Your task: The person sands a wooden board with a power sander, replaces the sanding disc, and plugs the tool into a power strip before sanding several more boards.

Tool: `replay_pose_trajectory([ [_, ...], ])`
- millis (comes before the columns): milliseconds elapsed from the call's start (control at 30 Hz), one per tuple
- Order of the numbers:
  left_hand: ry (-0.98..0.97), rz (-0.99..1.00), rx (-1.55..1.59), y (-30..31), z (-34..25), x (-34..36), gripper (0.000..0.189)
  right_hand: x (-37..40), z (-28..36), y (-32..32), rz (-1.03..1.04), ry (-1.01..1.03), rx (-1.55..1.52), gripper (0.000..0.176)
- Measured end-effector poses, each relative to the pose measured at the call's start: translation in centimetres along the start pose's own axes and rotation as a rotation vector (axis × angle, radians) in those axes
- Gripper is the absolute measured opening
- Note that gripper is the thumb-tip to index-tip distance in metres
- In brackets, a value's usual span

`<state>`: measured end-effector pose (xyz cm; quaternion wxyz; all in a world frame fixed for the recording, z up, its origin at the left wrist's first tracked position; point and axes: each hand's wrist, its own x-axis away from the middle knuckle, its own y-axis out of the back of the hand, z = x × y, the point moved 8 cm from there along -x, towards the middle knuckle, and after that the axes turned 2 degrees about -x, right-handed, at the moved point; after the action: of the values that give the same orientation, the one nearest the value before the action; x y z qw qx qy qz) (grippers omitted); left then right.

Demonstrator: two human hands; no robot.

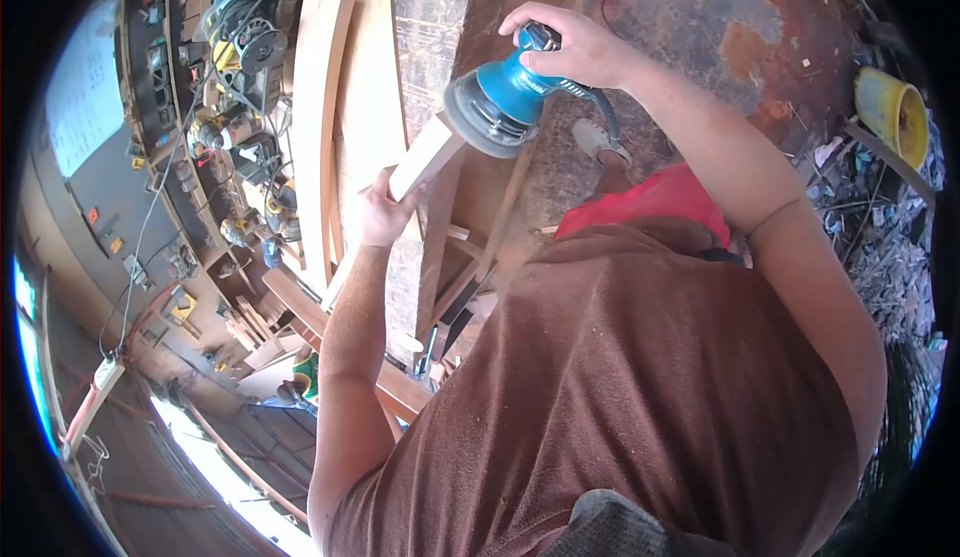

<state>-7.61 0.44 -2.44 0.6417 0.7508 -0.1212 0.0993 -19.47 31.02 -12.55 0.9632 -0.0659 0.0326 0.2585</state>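
The right hand (575, 52), at upper centre of the frame, is wrapped over the top of a blue random orbital sander (512, 97). The left hand (385, 215), lower and further left, grips a pale wooden piece (428, 157) from its lower-left side; the two hands are well apart. The wooden piece lies between them, its long axis slanting from lower left to upper right. The sander's round pad (468, 122) overlaps the upper-right end in this view, though whether the two are pressed together cannot be told. The right hand is nearer that end; the left is nearer the opposite part, and how far the wood runs behind it is unclear. Behind the wood is a scuffed surface (428, 17). To the left stands a long, slightly curved wooden strip (313, 107), beside a broad pale board (375, 67).
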Motion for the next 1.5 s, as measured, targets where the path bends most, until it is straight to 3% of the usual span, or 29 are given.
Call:
replay_pose_trajectory([
  [167,0.019,0.032,0.049,-1.3,0.1,-0.2,0.054,0.4,-1.7,0.5,0.012,-0.051,0.066,0.041],
  [200,-0.007,0.003,0.11,-4.1,-0.6,-1.6,0.054,0.6,-2.7,2.8,0.017,-0.058,0.137,0.041],
  [267,-0.094,-0.077,0.159,-3.1,-0.1,-1.3,0.053,0.0,-4.9,2.4,0.002,-0.079,0.123,0.041],
  [367,0.006,0.025,0.041,-0.9,0.9,-0.2,0.052,-0.6,-3.4,0.3,0.009,-0.009,0.069,0.041],
  [567,-0.08,-0.025,0.076,-0.6,0.2,-0.1,0.044,-0.5,1.5,-0.2,0.034,0.013,0.067,0.041],
  [767,-0.113,-0.044,0.053,-0.4,0.4,0.0,0.044,-0.7,-1.8,-0.4,0.034,-0.025,0.102,0.041],
  [967,-0.06,-0.003,0.003,-0.3,0.2,-0.2,0.046,-0.1,2.9,-0.6,-0.067,0.114,0.081,0.041],
  [1167,-0.156,-0.091,0.0,0.0,0.4,0.0,0.047,-0.8,0.2,-0.7,0.002,0.039,0.125,0.042],
  [1267,-0.081,-0.04,-0.039,-0.1,0.8,0.0,0.046,-0.4,3.7,-0.9,0.011,0.106,0.07,0.04],
  [1500,0.014,0.006,-0.05,-0.4,1.2,0.0,0.053,-1.3,0.8,-0.8,0.024,0.097,0.078,0.04],
])
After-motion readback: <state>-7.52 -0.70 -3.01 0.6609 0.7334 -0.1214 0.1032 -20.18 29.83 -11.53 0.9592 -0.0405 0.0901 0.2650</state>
